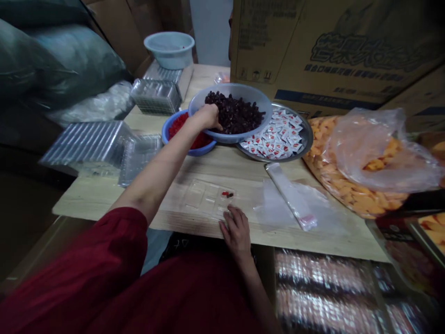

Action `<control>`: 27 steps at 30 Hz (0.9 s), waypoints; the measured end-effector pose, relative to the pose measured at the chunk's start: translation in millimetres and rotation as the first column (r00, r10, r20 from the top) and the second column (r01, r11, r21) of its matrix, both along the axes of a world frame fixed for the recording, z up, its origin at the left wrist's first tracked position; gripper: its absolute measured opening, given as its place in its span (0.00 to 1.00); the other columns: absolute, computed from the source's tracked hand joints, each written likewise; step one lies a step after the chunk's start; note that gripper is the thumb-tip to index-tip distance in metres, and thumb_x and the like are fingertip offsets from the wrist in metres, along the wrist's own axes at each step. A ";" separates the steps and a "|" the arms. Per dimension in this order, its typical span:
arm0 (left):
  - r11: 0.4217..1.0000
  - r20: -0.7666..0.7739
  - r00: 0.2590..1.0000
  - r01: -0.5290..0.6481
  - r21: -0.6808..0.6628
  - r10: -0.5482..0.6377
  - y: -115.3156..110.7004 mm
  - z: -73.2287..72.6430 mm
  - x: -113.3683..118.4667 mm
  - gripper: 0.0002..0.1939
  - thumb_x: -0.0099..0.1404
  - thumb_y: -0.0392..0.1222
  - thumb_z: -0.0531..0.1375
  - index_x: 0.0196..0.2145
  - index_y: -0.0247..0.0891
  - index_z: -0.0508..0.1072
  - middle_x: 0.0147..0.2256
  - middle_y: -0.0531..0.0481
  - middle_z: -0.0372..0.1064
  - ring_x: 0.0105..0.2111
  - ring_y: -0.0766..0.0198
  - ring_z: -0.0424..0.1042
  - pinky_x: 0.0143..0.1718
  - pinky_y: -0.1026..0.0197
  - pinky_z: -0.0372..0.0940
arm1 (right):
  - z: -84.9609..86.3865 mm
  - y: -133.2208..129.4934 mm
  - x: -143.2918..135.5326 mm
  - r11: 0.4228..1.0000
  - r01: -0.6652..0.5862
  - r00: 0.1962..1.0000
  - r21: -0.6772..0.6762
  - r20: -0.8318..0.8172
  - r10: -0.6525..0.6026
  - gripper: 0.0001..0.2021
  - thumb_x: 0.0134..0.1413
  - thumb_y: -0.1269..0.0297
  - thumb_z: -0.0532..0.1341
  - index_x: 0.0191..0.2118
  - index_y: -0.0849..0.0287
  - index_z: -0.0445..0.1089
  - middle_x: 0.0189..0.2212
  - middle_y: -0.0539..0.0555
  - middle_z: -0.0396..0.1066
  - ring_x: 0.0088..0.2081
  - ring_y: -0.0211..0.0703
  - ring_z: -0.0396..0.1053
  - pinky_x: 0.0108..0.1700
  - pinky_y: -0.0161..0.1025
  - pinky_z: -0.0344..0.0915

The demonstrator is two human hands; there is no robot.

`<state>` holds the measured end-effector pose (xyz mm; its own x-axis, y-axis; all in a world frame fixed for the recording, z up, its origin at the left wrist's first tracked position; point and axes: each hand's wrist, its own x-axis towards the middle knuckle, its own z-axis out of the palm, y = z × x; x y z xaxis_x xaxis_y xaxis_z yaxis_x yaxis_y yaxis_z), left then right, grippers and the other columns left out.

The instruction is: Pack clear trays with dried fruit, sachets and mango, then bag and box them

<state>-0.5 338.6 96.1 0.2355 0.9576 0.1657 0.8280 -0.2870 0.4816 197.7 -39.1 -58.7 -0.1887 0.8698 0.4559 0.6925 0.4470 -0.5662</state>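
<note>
My left hand (207, 117) reaches into a translucent bowl (239, 135) of dark purple-brown, oblong pieces (239, 111). Its fingers are curled down at the pile's left side; whatever they pinch is hidden. On the table in front of me lies a clear plastic tray (198, 197) with several compartments. A red piece (225, 193) and a dark piece (230, 195) sit in its right part. My right hand (236, 229) rests at the tray's near right edge, fingers apart and holding nothing.
A blue bowl (170, 121) of red pieces is partly under the translucent one. Right of them are a metal dish (308, 139) of small printed sachets, clear plastic bags (290, 195) and a large bag of orange pieces (333, 162). Stacked clear trays (86, 144) stand left; cartons (271, 46) rise behind.
</note>
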 end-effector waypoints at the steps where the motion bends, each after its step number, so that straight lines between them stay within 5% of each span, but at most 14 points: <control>1: 1.000 0.022 1.000 0.013 -0.019 -0.013 1.8 -1.2 -3.3 0.15 0.43 0.40 0.76 0.26 0.36 0.75 0.22 0.54 0.64 0.36 0.56 0.73 0.41 0.60 0.67 | 0.2 0.0 0.3 1.000 -0.001 1.000 0.001 -0.002 0.001 0.13 0.66 0.66 0.61 0.55 0.55 0.71 0.58 0.61 0.71 0.60 0.55 0.66 0.58 0.59 0.69; 4: 0.998 0.043 0.998 0.046 -0.051 -0.044 -4.7 4.1 -12.5 0.07 0.52 0.37 0.70 0.27 0.37 0.76 0.21 0.55 0.65 0.33 0.60 0.71 0.41 0.61 0.66 | 0.5 -0.2 1.1 1.000 -0.005 1.000 0.001 -0.005 0.006 0.13 0.66 0.67 0.61 0.55 0.55 0.71 0.58 0.62 0.71 0.59 0.55 0.66 0.58 0.59 0.69; 8: 0.996 0.053 0.998 -0.030 0.086 0.025 -21.7 15.2 -11.7 0.03 0.59 0.36 0.65 0.27 0.37 0.76 0.23 0.51 0.68 0.32 0.59 0.71 0.42 0.59 0.66 | -0.7 -0.8 1.0 1.000 -0.008 1.000 0.008 0.005 0.008 0.13 0.66 0.68 0.62 0.55 0.57 0.71 0.59 0.63 0.70 0.60 0.56 0.65 0.57 0.60 0.70; 16: 0.996 -0.001 0.998 -0.065 0.063 0.065 -5.6 4.1 16.4 0.14 0.50 0.37 0.74 0.23 0.37 0.71 0.24 0.51 0.67 0.39 0.54 0.74 0.47 0.56 0.67 | 0.5 -0.5 -0.3 1.000 -0.008 1.000 0.022 0.016 0.008 0.14 0.66 0.68 0.61 0.55 0.56 0.70 0.58 0.62 0.70 0.60 0.55 0.65 0.58 0.59 0.70; 20: 0.994 0.068 0.996 -0.069 0.083 0.063 -3.9 7.2 11.1 0.11 0.55 0.37 0.71 0.24 0.36 0.71 0.24 0.50 0.68 0.41 0.53 0.75 0.49 0.55 0.66 | 4.8 -0.1 -0.1 1.000 0.001 1.000 0.023 0.010 -0.001 0.12 0.67 0.67 0.61 0.54 0.56 0.71 0.58 0.62 0.70 0.59 0.55 0.66 0.58 0.58 0.70; 24: 0.938 0.323 0.946 -0.143 0.315 0.036 -59.8 23.3 -0.5 0.07 0.68 0.42 0.62 0.34 0.37 0.76 0.28 0.50 0.71 0.38 0.58 0.74 0.48 0.55 0.65 | 6.4 0.3 1.0 1.000 -0.004 1.000 0.022 0.004 0.004 0.12 0.67 0.66 0.62 0.54 0.58 0.72 0.57 0.62 0.71 0.59 0.54 0.65 0.59 0.56 0.68; 27: 0.938 0.386 0.910 0.012 0.345 -0.154 -137.6 20.3 2.2 0.14 0.74 0.48 0.56 0.42 0.37 0.76 0.32 0.51 0.74 0.34 0.62 0.73 0.44 0.57 0.65 | 6.9 0.6 1.4 1.000 -0.006 1.000 0.018 0.013 0.006 0.12 0.66 0.67 0.62 0.53 0.59 0.72 0.58 0.62 0.71 0.59 0.54 0.65 0.59 0.56 0.68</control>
<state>1.7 201.0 116.4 0.1571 0.8111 0.5634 0.5498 -0.5457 0.6324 199.1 -38.6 -51.7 -0.1996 0.8605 0.4686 0.6968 0.4609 -0.5496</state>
